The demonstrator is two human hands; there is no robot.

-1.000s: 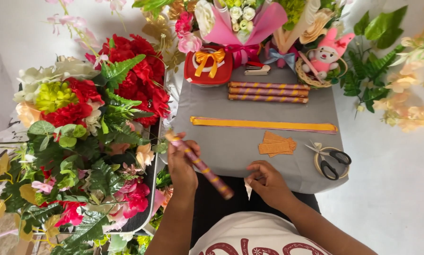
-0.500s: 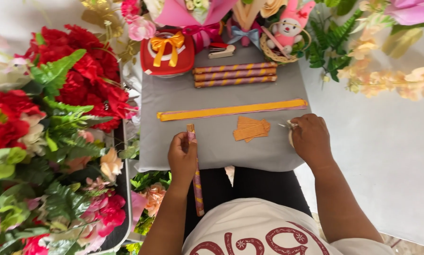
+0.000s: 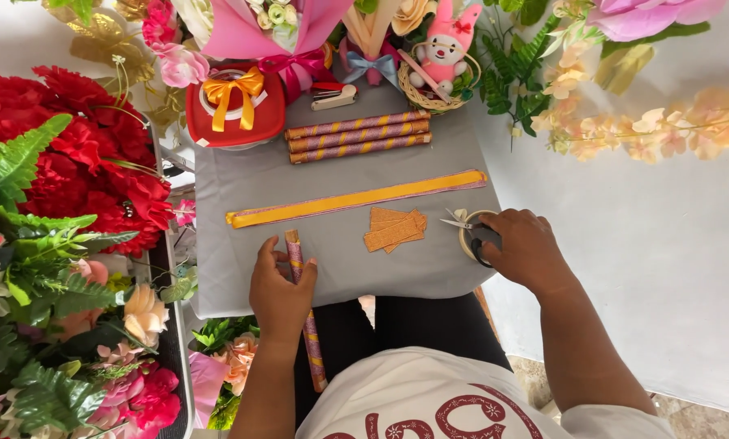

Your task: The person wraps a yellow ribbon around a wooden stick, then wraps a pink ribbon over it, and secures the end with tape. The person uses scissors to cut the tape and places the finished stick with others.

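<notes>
My left hand (image 3: 279,284) grips a long rolled paper tube (image 3: 309,341) with pink and gold stripes. The tube's top end rests on the grey table cover (image 3: 234,268) and its lower end hangs over my lap. My right hand (image 3: 525,248) is at the table's right edge, fingers curled over the black handles of small scissors (image 3: 462,223). Their blades point left, and they lie on a beige ring-shaped roll (image 3: 465,240). A small stack of orange-brown paper pieces (image 3: 393,229) lies between my hands. Above it stretches a long gold ribbon strip (image 3: 356,199).
Three more striped tubes (image 3: 356,136) lie at the back. Behind them stand a red lidded box with a gold bow (image 3: 234,102), a stapler (image 3: 336,96) and a plush bunny in a basket (image 3: 446,49). Artificial flowers (image 3: 80,162) crowd the left, back and right sides.
My left hand brought the tube down from a raised slant until it rested on the table. My right hand moved from the front edge out to the right, onto the scissors.
</notes>
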